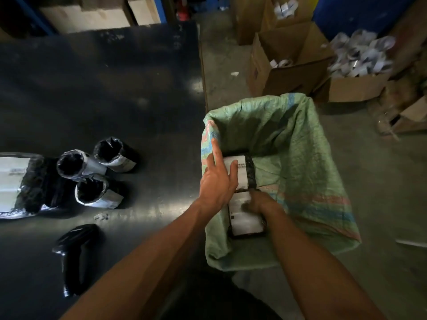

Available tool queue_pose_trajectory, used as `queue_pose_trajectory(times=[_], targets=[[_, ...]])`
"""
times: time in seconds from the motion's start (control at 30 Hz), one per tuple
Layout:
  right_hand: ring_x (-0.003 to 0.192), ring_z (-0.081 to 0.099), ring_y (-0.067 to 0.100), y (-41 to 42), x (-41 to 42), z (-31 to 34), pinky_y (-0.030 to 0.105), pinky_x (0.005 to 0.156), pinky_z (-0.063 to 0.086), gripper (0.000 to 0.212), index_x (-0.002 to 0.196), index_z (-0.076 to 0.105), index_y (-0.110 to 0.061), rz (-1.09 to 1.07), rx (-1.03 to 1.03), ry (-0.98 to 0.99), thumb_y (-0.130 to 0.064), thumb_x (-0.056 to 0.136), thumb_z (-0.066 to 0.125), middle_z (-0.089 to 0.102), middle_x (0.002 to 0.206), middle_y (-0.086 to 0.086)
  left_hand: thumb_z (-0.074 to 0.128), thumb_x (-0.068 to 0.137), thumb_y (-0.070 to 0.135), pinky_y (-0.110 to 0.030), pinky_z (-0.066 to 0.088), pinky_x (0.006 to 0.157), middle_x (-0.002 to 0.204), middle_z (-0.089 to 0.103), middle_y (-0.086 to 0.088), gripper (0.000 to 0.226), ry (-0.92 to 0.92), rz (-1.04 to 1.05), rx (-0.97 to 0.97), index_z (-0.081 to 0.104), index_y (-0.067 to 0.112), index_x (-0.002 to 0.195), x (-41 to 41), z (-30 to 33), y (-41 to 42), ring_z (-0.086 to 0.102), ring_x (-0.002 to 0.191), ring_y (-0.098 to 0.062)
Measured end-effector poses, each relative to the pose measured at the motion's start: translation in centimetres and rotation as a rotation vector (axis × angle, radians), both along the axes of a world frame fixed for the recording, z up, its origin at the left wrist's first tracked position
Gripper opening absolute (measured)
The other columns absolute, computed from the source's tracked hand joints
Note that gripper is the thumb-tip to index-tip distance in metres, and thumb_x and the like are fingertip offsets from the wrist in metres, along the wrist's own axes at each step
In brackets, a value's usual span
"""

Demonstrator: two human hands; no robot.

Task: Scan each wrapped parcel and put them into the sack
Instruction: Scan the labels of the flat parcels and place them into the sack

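Wrapped parcel (246,215) low inside green sack (300,144), grasped by right hand (258,203). Left hand (218,179) released, fingers spread, resting on second parcel (242,173).

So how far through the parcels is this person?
Done: one labelled parcel lies inside the green sack. In hand: the right hand lowers another parcel in, the left hand beside it. Left: four parcels on the table; scanner lies idle.

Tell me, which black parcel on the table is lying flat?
The big parcel at the table's left edge. It lies flat with its white label up, while the three small round parcels beside it stand on end.
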State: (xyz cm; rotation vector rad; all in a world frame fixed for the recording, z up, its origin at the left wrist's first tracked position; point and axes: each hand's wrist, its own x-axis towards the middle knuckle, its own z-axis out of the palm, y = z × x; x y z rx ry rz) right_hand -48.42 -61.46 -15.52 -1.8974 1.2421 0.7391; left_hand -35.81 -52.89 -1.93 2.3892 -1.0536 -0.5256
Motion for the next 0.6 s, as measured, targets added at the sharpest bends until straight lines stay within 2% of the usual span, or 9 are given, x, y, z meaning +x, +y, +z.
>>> queue_pose_trajectory(times=[0.03,0.1,0.23,0.33,0.4,0.53,0.6], targets=[[0.130,0.055,0.032,-0.3,0.1,1.1,0.041,0.107,0.046,0.062,0.146,0.049,-0.019,-0.021,-0.026,-0.021,-0.041,0.091,0.069,0.056,0.146,0.012,0.040,0.104,0.045,-0.053,0.050,0.084,0.153,0.033,-0.019,0.080,0.022,-0.002,-0.004,-0.010,0.017,0.160,0.2,0.0,0.2,0.061,0.107,-0.048],[0.125,0.059,0.032,-0.7,0.5,3.9,0.040,0.104,0.049,0.056,0.144,0.053,-0.020,-0.051,-0.087,-0.067,-0.041,0.094,0.065,0.061,0.141,0.012,0.039,0.103,0.048,-0.054,0.048,0.090,0.156,0.031,-0.017,0.080,0.079,-0.013,0.001,-0.012,0.023,0.160,0.9,0.1,0.7,0.058,0.113,-0.049],[0.130,0.055,0.037,-1.1,1.3,9.2,0.037,0.104,0.044,0.053,0.144,0.055,-0.012,-0.150,-0.257,-0.196,-0.037,0.098,0.063,0.059,0.141,0.021,0.032,0.102,0.058,-0.050,0.043,0.099,0.155,0.034,-0.009,0.073,0.136,-0.117,0.002,-0.005,0.034,0.160,3.3,1.1,2.9,0.052,0.125,-0.044],[0.129,0.055,0.039,-0.8,2.4,13.0,0.038,0.105,0.044,0.057,0.143,0.054,-0.014,-0.202,-0.362,-0.314,-0.047,0.097,0.061,0.059,0.138,0.024,0.033,0.102,0.059,-0.044,0.036,0.109,0.155,0.036,-0.009,0.073,0.065,-0.158,-0.020,0.009,0.022,0.161,6.8,1.7,5.8,0.045,0.135,-0.034],[0.129,0.054,0.037,-0.2,3.6,15.5,0.039,0.105,0.044,0.060,0.145,0.051,-0.017,-0.219,-0.402,-0.366,-0.053,0.097,0.058,0.056,0.141,0.020,0.034,0.102,0.057,-0.042,0.031,0.113,0.155,0.037,-0.015,0.073,-0.038,-0.122,-0.035,0.019,0.014,0.159,9.8,2.1,7.9,0.041,0.138,-0.035],[0.128,0.055,0.034,2.4,8.0,19.9,0.044,0.105,0.044,0.063,0.146,0.049,-0.024,-0.141,-0.464,-0.440,-0.061,0.096,0.053,0.055,0.142,0.013,0.024,0.091,0.065,-0.045,0.036,0.110,0.147,0.046,-0.022,0.086,-0.155,0.030,-0.098,0.037,0.005,0.152,16.1,3.8,12.5,0.047,0.132,-0.040],[0.129,0.054,0.033,4.2,10.8,21.3,0.044,0.107,0.044,0.063,0.146,0.050,-0.025,-0.093,-0.474,-0.481,-0.061,0.095,0.053,0.055,0.142,0.012,0.028,0.092,0.062,-0.047,0.036,0.110,0.144,0.048,-0.023,0.084,-0.150,0.122,-0.119,0.039,0.003,0.150,19.4,4.6,14.9,0.047,0.131,-0.041]])
